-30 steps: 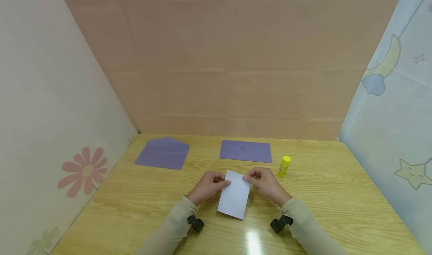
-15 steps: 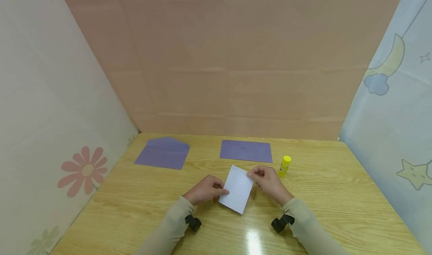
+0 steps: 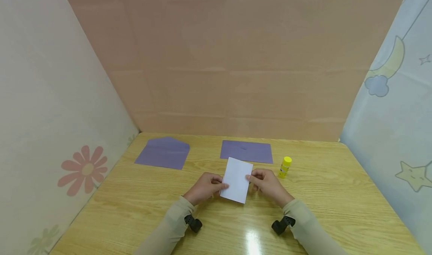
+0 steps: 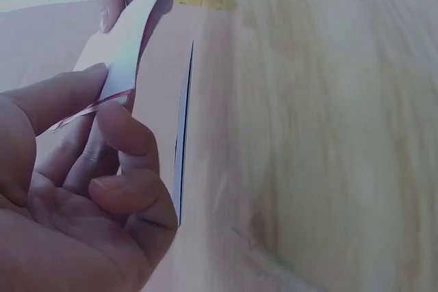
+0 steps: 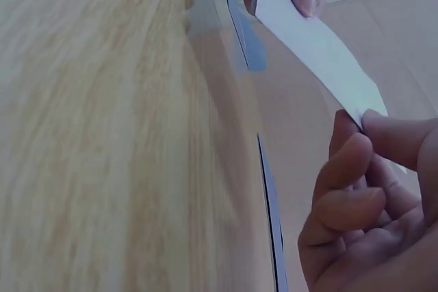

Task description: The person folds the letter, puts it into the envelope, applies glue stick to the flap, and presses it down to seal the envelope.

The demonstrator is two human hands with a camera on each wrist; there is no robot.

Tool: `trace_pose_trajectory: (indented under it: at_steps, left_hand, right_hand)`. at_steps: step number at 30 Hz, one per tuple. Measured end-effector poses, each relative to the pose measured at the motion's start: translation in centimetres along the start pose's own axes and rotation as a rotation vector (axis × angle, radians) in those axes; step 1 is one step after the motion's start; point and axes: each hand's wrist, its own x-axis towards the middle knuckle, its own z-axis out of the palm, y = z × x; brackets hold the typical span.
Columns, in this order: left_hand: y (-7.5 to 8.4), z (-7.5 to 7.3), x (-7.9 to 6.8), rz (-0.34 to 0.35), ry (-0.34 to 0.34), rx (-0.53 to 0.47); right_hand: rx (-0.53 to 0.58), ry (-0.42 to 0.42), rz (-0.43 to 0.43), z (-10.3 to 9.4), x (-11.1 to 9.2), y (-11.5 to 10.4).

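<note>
A white card (image 3: 237,180) is held up over the table between both hands, its blank face upward. In the left wrist view the card (image 4: 126,49) shows more than one layer and a reddish lower edge. The left hand (image 3: 206,187) pinches its left edge, thumb on top and fingers beneath. At the opposite edge the right hand (image 3: 268,185) pinches it the same way, which the right wrist view shows with the card (image 5: 315,49) slightly bent. The underside of the card is hidden from the head view.
Behind the card lies a closed purple envelope (image 3: 246,151). Another purple envelope (image 3: 162,153) with its flap raised lies at the back left. A yellow glue stick (image 3: 285,167) stands upright beyond the right hand. Wood-grain table (image 3: 135,202) surrounds them, with a brown backdrop (image 3: 222,60) behind.
The card has moved away from the person, toward the back envelope, and turned slightly back and forth. Both hands have shifted their grip along its edges toward the middle. Envelopes and glue stick stay put.
</note>
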Motion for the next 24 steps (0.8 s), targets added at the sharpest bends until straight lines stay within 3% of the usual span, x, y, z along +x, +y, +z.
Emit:
trace_pose_trajectory:
  at_steps: [9, 19, 24]
  left_hand:
    - [-0.1, -0.43, -0.45, -0.022, -0.058, 0.035]
    - [-0.45, -0.01, -0.44, -0.018, -0.066, 0.037]
    - [-0.34, 0.11, -0.44, -0.017, -0.083, 0.036]
  right_hand:
    - [0.012, 0.083, 0.011, 0.01, -0.12, -0.1]
    - [0.03, -0.05, -0.01, -0.26, -0.28, 0.42]
    - [0.03, -0.053, -0.017, -0.37, -0.26, 0.45]
